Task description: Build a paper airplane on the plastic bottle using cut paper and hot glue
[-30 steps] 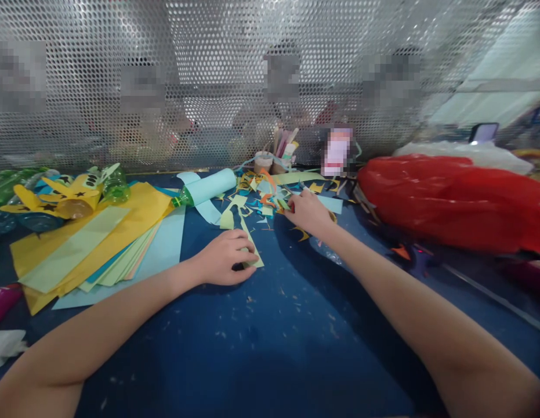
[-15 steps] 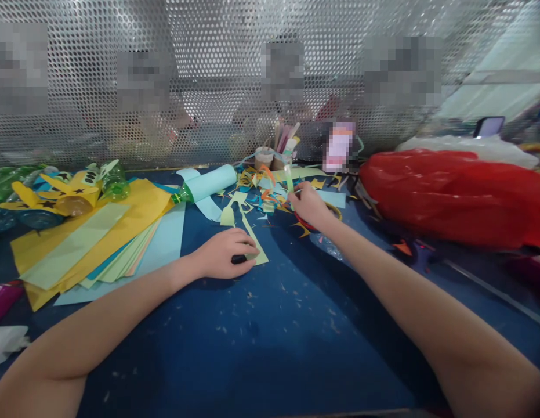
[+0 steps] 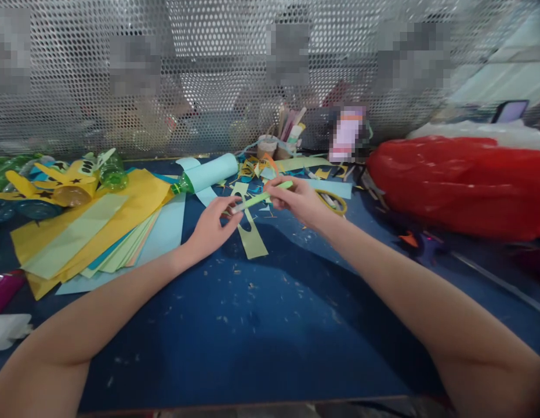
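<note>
Both my hands meet over a blue table (image 3: 261, 325). My right hand (image 3: 298, 200) pinches one end of a thin light-green stick (image 3: 261, 198), perhaps a pen or glue stick. My left hand (image 3: 211, 226) is raised off the table, and its fingertips close on the stick's other end. Under them lies a pale green paper cut-out strip (image 3: 251, 238). Yellow-handled scissors (image 3: 333, 200) lie just right of my right hand.
A stack of yellow, green and blue paper sheets (image 3: 100, 232) lies at the left, with green bottles and yellow paper shapes behind. A bottle wrapped in light blue paper (image 3: 209, 172), paper scraps, a cup of tools (image 3: 287, 139), a red plastic bag (image 3: 461, 180) and a perforated metal screen (image 3: 209, 58) stand behind.
My right hand picked the green stick out of the scraps and brought it towards me. My left hand lifted off the green strip and a small dark object to take the stick's other end.
</note>
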`<act>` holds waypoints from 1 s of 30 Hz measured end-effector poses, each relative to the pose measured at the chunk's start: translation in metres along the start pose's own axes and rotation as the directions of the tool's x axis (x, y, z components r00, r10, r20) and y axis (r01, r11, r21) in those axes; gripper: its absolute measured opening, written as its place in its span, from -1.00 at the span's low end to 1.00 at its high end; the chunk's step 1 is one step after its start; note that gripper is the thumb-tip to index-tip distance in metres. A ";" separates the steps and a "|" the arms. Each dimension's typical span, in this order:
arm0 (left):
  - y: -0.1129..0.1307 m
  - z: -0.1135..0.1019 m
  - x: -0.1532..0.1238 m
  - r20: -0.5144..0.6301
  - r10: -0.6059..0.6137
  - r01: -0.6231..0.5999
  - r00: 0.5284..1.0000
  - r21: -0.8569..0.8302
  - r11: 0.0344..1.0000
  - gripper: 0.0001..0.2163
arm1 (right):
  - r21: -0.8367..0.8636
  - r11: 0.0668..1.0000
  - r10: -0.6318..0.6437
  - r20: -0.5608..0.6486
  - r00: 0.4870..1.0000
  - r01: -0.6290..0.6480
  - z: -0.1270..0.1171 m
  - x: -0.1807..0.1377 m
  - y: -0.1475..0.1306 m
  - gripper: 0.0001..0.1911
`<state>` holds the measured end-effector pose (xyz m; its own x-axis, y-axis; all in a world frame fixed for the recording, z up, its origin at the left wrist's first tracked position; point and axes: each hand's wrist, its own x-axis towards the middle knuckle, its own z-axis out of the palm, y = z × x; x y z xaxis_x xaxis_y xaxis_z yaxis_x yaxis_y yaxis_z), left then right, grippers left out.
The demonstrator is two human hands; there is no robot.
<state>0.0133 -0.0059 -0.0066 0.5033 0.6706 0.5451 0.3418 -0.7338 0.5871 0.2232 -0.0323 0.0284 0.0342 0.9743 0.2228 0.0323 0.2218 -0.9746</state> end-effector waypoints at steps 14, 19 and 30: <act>0.004 0.004 -0.004 0.466 0.366 -0.448 0.805 0.075 0.891 -0.61 | 0.255 0.933 0.282 -0.074 0.956 -0.256 -0.005 0.005 0.017 -0.59; 0.008 0.002 -0.002 0.488 0.332 -0.430 0.808 0.102 0.897 -0.70 | 0.244 0.906 0.393 -0.178 0.902 -0.347 -0.009 0.009 0.023 -0.65; 0.010 0.002 0.000 0.504 0.333 -0.400 0.797 0.026 0.916 -0.61 | 0.315 0.869 0.400 0.006 0.916 -0.382 -0.010 0.007 0.020 -0.56</act>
<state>0.0178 -0.0134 -0.0024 0.9150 0.2347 0.3281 0.1327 -0.9432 0.3047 0.2345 -0.0218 0.0102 0.0387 0.9817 -0.1862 -0.3000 -0.1664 -0.9393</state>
